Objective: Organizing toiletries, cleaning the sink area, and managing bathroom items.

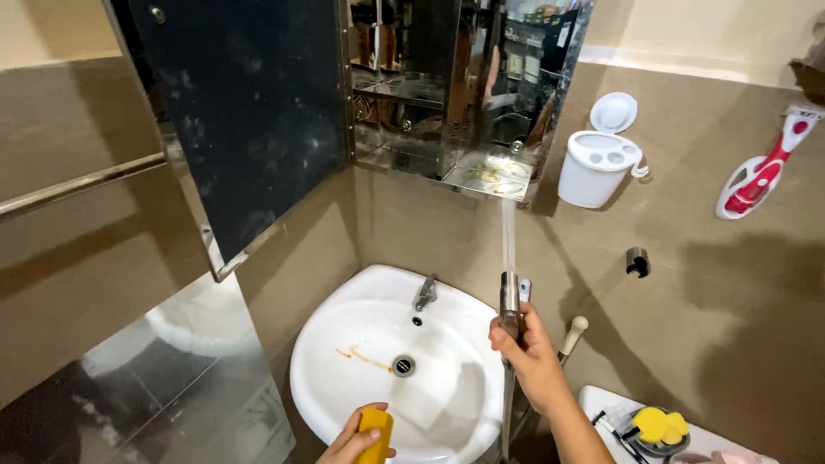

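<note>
This is a small bathroom with brown tile walls [730, 283]. Up high hangs a shiny cabinet [455, 94] with its dark door [249, 112] swung open. Below it sits a white sink [378, 344] with a brown stain near the drain. A white cup holder [597, 163] is stuck on the wall to the right. The right hand [533, 357] has its fingers wrapped tight around a sprayer [510, 296], which points up. A thin jet of water [508, 228] shoots up to the bottom shelf of the cabinet. The left hand [354, 440] grips a yellow sponge [375, 434] just over the front rim of the sink. It looks like the rinsing step. The next move would need a steady aim along the shelf, with the sponge brought up to wipe.
</note>
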